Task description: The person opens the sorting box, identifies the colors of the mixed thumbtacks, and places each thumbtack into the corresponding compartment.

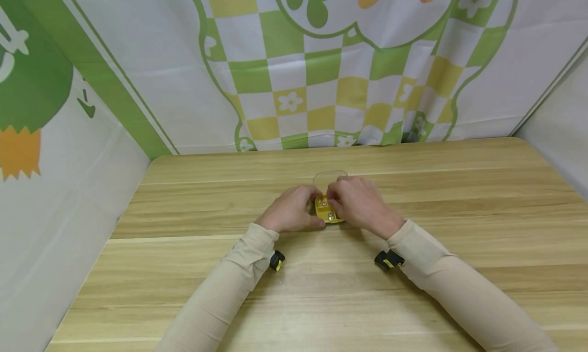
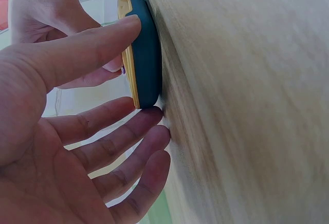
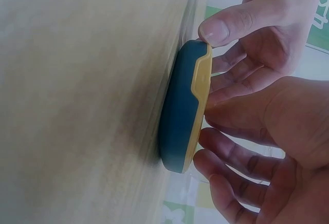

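A small case with a yellow compartmented inside (image 1: 322, 212) and a dark teal shell (image 2: 147, 54) lies on the table, its clear lid (image 1: 329, 172) raised at the far side. Small shiny metallic pieces (image 1: 330, 216) sit in its compartments. My left hand (image 1: 291, 209) holds the case from the left, thumb at the near end and fingertips at the far end. Over the right part of the case is my right hand (image 1: 360, 204), its thumb and fingers bent down at the yellow inside. Whether its fingertips pinch a small piece is hidden.
The case stands on a wood-grain table (image 1: 321, 301) around the middle. Behind the table's far edge hangs a green, yellow and white checked curtain (image 1: 285, 76). White panels (image 1: 82, 204) border the left side. A black wrist strap (image 1: 389, 260) is on the right wrist.
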`<action>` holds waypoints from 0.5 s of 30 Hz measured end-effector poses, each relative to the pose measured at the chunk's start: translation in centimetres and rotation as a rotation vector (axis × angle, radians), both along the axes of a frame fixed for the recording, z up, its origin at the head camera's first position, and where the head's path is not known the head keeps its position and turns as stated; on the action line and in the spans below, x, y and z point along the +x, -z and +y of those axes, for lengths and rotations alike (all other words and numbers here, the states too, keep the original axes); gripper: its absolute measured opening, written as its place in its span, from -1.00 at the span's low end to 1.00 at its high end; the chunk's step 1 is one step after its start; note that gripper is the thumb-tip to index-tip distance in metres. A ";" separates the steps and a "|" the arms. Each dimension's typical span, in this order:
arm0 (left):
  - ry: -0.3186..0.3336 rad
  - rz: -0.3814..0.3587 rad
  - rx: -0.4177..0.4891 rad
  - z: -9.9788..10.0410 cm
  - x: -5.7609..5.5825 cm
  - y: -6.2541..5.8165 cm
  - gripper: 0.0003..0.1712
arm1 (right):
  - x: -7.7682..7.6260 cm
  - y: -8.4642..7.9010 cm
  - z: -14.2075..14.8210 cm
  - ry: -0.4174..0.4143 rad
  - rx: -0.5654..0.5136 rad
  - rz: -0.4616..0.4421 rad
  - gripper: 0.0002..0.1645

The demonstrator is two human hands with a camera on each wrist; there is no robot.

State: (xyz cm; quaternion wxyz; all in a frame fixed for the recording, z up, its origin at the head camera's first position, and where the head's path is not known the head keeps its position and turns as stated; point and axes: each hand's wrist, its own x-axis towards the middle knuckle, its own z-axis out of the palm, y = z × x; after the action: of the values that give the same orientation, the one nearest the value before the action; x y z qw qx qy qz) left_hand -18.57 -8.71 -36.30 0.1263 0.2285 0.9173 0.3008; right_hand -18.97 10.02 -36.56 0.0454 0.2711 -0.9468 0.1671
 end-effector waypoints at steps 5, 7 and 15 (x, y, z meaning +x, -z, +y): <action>-0.005 -0.005 -0.004 0.0 0.0 0.0 -0.29 | 0.0 0.0 0.0 0.003 -0.001 0.002 -0.95; -0.007 -0.008 -0.006 0.0 0.0 0.0 -0.28 | 0.1 -0.1 0.0 0.007 -0.001 0.000 -0.95; -0.009 -0.008 -0.014 0.0 0.0 0.0 -0.28 | 0.1 -0.1 -0.1 0.016 -0.006 -0.002 -0.95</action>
State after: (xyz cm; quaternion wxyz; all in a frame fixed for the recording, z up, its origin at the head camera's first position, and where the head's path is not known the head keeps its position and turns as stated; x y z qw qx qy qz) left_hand -18.57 -8.67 -36.26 0.1300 0.2224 0.9198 0.2959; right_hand -18.85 9.97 -36.47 0.0465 0.2634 -0.9485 0.1697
